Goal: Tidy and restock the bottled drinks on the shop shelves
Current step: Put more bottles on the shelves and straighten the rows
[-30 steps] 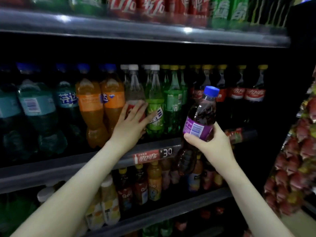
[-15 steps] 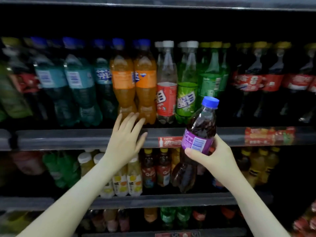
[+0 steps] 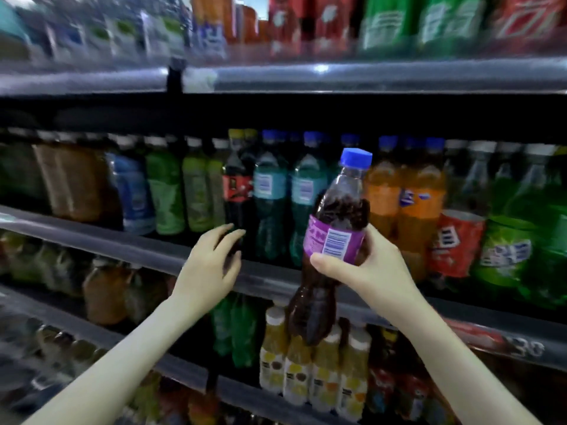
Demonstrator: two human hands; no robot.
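Note:
My right hand (image 3: pixel 379 271) grips a dark drink bottle (image 3: pixel 336 216) with a purple label and a blue cap, holding it tilted in front of the middle shelf (image 3: pixel 122 247). My left hand (image 3: pixel 210 263) reaches to the shelf's front edge, its fingers loosely curved beside the base of a dark bottle with a red label (image 3: pixel 234 191); I see no grip on it. Teal bottles (image 3: pixel 270 194) stand just right of that one, directly behind the held bottle.
Orange soda bottles (image 3: pixel 408 197), a red-labelled bottle (image 3: pixel 454 240) and green bottles (image 3: pixel 506 253) fill the shelf to the right. Green and brown drinks stand to the left. Yellow juice bottles (image 3: pixel 294 366) sit on the shelf below. A top shelf edge (image 3: pixel 337 75) overhangs.
The view has swung left along the shelf. My left hand left the clear bottles, crossed the shelf edge and came to the dark red-labelled bottle. My right hand keeps the purple-labelled bottle.

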